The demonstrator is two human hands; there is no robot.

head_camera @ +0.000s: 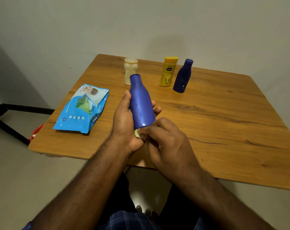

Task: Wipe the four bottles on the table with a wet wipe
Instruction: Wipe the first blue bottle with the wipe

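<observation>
Blue bottle lies tilted above the wooden table, cap end pointing away, gripped around its body by the left hand. At its base the right hand pinches a wadded wet wipe (only a pale scrap shows). Beyond it stand a white bottle, yellow bottle and dark blue bottle; the wipes pack lies left of it.

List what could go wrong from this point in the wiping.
1. The tilted blue plastic bottle lies in the left hand above the wooden table; rubbing its base could make it slip.
2. The small wet wipe, pinched by the right hand, is mostly hidden and might miss areas.
</observation>
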